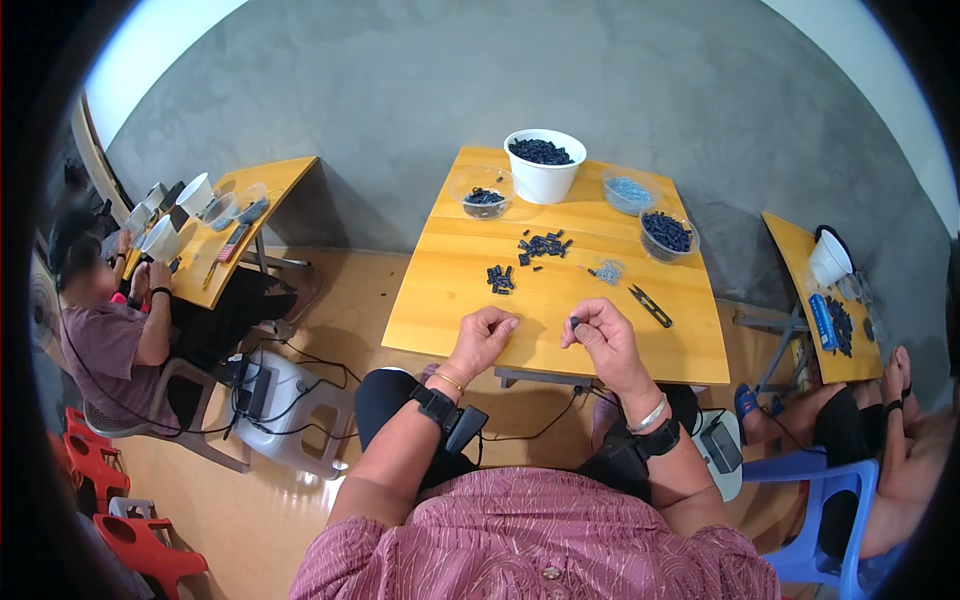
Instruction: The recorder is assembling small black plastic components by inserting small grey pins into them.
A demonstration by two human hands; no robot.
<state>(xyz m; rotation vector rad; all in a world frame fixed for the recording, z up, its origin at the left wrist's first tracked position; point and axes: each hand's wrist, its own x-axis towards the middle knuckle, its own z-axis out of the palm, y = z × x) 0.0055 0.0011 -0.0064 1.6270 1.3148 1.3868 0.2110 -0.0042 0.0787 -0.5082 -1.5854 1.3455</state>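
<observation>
My right hand point(606, 338) is closed in a pinch over the near part of the wooden table point(450, 320). A small black piece point(574, 322) shows at its fingertips. To its left, my left hand point(484, 342) is also closed, thumb against the fingers; anything inside it is hidden. Beyond the hands lie a small pile of black cylindrical pieces point(500, 279) and a looser pile of black pieces point(545, 246). A little heap of thin silvery pieces point(607, 271) sits to the right of them. Black thread snips point(651, 306) lie beyond my right hand, to its right.
A white tub point(540, 185) full of black pieces stands at the far edge. Clear bowls hold black parts point(484, 204), bluish thin pieces point(630, 193) and dark pieces point(668, 236). People sit at side tables, left point(275, 185) and right point(790, 240). Cables point(310, 430) trail left.
</observation>
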